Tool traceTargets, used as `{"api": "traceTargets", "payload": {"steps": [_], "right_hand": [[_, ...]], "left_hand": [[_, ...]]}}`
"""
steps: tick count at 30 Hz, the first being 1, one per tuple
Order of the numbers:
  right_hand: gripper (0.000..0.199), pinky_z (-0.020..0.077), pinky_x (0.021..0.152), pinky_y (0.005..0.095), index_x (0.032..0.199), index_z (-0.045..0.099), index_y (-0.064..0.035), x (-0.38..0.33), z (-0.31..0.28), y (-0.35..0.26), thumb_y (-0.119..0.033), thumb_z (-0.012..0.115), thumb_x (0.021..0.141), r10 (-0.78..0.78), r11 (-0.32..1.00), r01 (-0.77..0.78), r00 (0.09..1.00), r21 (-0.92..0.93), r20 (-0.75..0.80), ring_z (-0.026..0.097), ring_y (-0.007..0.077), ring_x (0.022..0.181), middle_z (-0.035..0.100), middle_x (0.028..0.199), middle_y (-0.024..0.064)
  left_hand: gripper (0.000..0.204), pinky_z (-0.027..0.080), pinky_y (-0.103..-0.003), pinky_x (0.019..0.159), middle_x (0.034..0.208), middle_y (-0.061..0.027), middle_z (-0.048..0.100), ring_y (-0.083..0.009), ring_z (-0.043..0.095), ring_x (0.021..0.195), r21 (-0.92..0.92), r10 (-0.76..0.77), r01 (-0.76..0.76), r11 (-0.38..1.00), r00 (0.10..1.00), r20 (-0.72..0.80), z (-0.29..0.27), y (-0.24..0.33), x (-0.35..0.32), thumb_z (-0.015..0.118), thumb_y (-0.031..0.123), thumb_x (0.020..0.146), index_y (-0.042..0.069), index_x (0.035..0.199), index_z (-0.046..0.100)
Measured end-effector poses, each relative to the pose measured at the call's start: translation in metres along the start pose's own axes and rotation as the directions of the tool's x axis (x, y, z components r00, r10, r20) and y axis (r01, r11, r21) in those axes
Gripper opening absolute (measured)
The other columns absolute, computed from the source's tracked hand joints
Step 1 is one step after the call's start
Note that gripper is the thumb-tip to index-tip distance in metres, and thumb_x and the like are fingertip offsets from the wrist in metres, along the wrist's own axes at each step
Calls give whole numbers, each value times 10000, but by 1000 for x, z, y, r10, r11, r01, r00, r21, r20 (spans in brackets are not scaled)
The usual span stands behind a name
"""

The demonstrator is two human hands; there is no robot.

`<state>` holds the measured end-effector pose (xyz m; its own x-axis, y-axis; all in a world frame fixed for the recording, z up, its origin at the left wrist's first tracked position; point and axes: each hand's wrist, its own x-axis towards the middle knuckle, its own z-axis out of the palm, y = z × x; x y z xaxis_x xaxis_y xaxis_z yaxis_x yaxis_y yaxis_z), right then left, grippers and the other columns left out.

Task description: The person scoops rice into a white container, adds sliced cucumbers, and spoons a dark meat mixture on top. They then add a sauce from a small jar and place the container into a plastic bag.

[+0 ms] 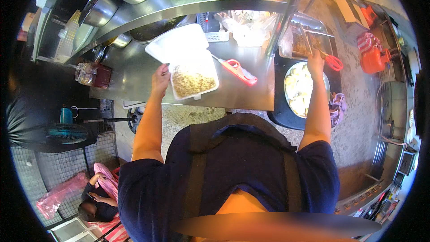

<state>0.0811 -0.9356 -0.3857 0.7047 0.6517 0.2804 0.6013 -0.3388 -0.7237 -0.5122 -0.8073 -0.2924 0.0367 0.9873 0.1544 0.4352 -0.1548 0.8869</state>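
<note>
A white hinged takeaway box [210, 74] lies with its lid up on the steel counter, its base filled with a pale, crumbly food, maybe rice or noodles [192, 83]. My left hand [161, 80] grips the box's left side near the hinge. On the right, my right hand [316, 64] closes around a long thin utensil [305, 38] that points into a metal tray [332, 47] of brownish food. Below that hand is an oval dish [298, 92] of pale yellow-white pieces. Red-handled scissors [333, 62] lie beside the hand.
A red tool with a thin metal tip, like a long lighter [239, 71], lies right of the box. A jar of dark red contents [93, 75] stands at the left. Overhead, a steel shelf [179, 15] holds pots. A seated person [98, 204] is at lower left, near a fan [67, 133].
</note>
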Motion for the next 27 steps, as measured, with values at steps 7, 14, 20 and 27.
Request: {"api": "traceTargets", "payload": {"steps": [7,14,20,27], "right_hand": [[473,480,660,312,1298,434,-65,-97,-54,-21,-287,563,901,295,847,-352,935,399,199,586,182,836,623,959,96],[385,428,481,266,1216,444,-70,-152,-85,-95,-261,567,905,450,680,-485,868,550,209,589,151,648,612,920,95],[310,446,389,282,1141,429,-49,-267,-51,-140,-198,562,904,517,672,-436,855,598,43,584,151,572,601,842,105],[194,451,471,260,1056,406,-59,-381,20,-210,-169,528,953,254,552,-140,967,822,-7,513,102,581,506,770,46]], "left_hand": [[458,465,-319,910,1213,-194,586,-238,587,1070,132,-28,20,991,998,62,-6,5,19,596,73,859,-28,1291,480],[413,449,-316,920,1161,-147,596,-212,578,1012,82,245,-239,967,968,-62,-50,3,-6,617,96,859,-23,1240,512],[247,463,-302,867,1077,-96,620,-157,577,971,-232,323,-244,942,851,415,-20,16,-87,581,115,912,16,1138,581],[359,476,-291,799,1074,-94,604,-163,582,929,-186,30,340,922,414,910,82,85,-150,472,332,985,51,1203,518]]}}
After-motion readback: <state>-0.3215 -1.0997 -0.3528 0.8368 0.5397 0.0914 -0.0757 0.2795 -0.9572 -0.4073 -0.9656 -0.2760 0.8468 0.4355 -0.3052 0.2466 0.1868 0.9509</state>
